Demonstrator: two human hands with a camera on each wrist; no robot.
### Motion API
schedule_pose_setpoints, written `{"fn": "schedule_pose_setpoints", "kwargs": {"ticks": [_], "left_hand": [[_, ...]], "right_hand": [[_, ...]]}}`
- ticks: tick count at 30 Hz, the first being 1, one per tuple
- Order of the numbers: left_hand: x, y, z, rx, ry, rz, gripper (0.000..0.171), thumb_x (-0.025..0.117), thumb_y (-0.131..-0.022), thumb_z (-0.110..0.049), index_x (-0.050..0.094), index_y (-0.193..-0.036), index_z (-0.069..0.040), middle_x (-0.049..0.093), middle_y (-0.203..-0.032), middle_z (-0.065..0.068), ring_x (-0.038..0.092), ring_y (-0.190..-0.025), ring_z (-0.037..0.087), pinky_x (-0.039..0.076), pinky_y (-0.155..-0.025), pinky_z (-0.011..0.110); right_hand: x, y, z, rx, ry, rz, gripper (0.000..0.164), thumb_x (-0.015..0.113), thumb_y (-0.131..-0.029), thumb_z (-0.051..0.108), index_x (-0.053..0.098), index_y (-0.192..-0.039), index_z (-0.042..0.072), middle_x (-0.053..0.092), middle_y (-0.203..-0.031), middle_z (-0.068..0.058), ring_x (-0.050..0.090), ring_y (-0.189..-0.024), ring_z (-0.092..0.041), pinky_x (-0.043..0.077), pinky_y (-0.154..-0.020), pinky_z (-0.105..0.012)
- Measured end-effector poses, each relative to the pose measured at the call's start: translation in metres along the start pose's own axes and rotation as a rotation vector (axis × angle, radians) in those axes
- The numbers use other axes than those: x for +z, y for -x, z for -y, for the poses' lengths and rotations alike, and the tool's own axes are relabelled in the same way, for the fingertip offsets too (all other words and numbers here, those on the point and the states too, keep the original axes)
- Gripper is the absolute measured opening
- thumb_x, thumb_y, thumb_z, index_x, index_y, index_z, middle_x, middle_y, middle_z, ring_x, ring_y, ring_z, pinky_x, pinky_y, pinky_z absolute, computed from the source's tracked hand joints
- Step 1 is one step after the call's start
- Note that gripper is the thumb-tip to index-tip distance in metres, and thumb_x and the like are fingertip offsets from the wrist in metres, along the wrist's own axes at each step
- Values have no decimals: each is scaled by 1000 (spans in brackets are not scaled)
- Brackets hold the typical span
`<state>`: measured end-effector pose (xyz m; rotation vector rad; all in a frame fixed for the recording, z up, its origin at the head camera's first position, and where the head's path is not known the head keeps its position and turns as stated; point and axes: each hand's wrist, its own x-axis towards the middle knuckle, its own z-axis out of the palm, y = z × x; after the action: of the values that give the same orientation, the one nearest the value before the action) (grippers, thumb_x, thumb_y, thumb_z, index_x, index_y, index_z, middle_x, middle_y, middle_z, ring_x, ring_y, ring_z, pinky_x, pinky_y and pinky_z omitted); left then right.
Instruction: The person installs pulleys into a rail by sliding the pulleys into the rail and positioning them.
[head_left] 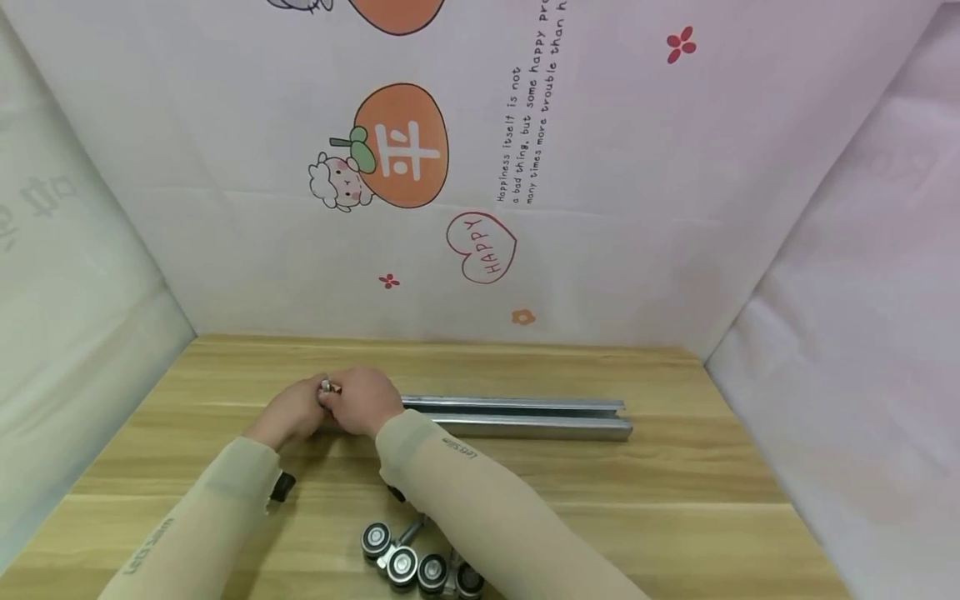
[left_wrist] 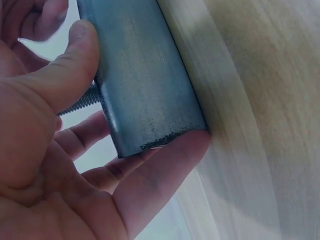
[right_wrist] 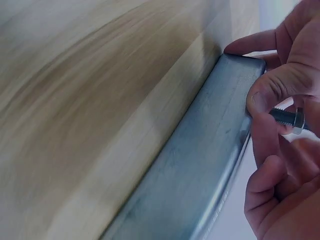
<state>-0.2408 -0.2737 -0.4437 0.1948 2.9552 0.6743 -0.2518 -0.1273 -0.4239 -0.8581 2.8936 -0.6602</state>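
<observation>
A long metal channel rail point(head_left: 525, 427) lies across the wooden table. My left hand point(head_left: 294, 410) grips its left end, the thumb against the side face and the fingers round the end, as the left wrist view shows. A threaded bolt point(left_wrist: 82, 102) stands out from the rail's open side, with a shiny nut point(right_wrist: 299, 121) on it. My right hand point(head_left: 366, 402) is at this bolt, its fingers point(right_wrist: 265, 172) curled beside the rail. Part of its hold is hidden by the left hand.
Several roller wheels on metal brackets point(head_left: 402, 567) lie near the front, partly under my right sleeve point(head_left: 480, 492). A black piece point(head_left: 282, 487) shows beside my left sleeve point(head_left: 225, 492). A printed white cloth point(head_left: 600, 208) rises behind the table point(head_left: 675, 500).
</observation>
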Motion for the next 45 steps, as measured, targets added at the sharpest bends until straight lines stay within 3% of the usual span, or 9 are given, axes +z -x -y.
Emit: {"fn": "schedule_pose_setpoints", "kwargs": {"ticks": [3, 5, 10, 19, 26, 32, 39, 45], "left_hand": [[0, 1, -1, -13, 11, 18, 16, 51, -93, -10, 54, -104, 2, 61, -97, 21, 57, -91, 36, 45, -76, 49], [0, 1, -2, -35, 47, 41, 18, 59, -91, -17, 52, -98, -2, 59, -88, 15, 55, -82, 31, 44, -70, 44], [-1, 2, -5, -86, 119, 52, 42, 76, -78, -36, 49, -94, -8, 55, -83, 6, 50, -75, 24, 42, -67, 41], [-4, 5, -6, -95, 132, 64, 42, 76, -77, -36, 46, -88, -9, 52, -78, 6, 48, -72, 23, 41, -63, 37], [-2, 5, -6, -89, 142, 69, 43, 75, -77, -38, 46, -88, -9, 51, -77, 6, 48, -72, 23, 41, -63, 37], [-2, 7, -7, -89, 145, 57, 43, 75, -77, -38, 46, -88, -9, 51, -77, 6, 48, -72, 23, 41, -64, 37], [-1, 8, -9, -95, 142, 53, 41, 75, -78, -36, 46, -87, -9, 51, -76, 6, 48, -72, 23, 42, -64, 37], [-3, 10, -10, -94, 148, 57, 41, 75, -78, -35, 46, -87, -8, 50, -76, 6, 47, -71, 23, 41, -63, 37]], "right_hand": [[-3, 6, -8, 13, -31, 24, 48, 45, -95, 52, 56, -131, 22, 63, -116, 7, 57, -104, -9, 45, -87, -26], [-8, 10, -18, 34, -50, 31, 56, 43, -93, 55, 49, -137, 22, 57, -125, 8, 52, -114, -10, 41, -93, -28], [-26, 25, -46, 60, -52, 50, 62, 41, -92, 60, 48, -138, 19, 56, -126, 6, 48, -119, -12, 38, -98, -30], [-58, 60, -83, 58, -105, 69, 65, 39, -93, 60, 45, -140, 14, 49, -136, 1, 41, -126, -15, 33, -102, -33], [-75, 94, -108, 42, -239, 93, 65, 40, -93, 58, 45, -139, 13, 45, -139, 1, 39, -128, -17, 33, -102, -36], [-79, 125, -120, 37, -355, 119, 62, 40, -94, 57, 47, -138, 13, 46, -137, 3, 40, -126, -17, 35, -100, -39], [-76, 153, -128, 100, -474, 168, 57, 44, -94, 55, 49, -137, 18, 47, -135, 9, 42, -124, -16, 36, -99, -40], [-67, 171, -132, 95, -507, 235, 55, 46, -94, 51, 51, -135, 14, 51, -132, 6, 43, -124, -19, 35, -100, -43]]}}
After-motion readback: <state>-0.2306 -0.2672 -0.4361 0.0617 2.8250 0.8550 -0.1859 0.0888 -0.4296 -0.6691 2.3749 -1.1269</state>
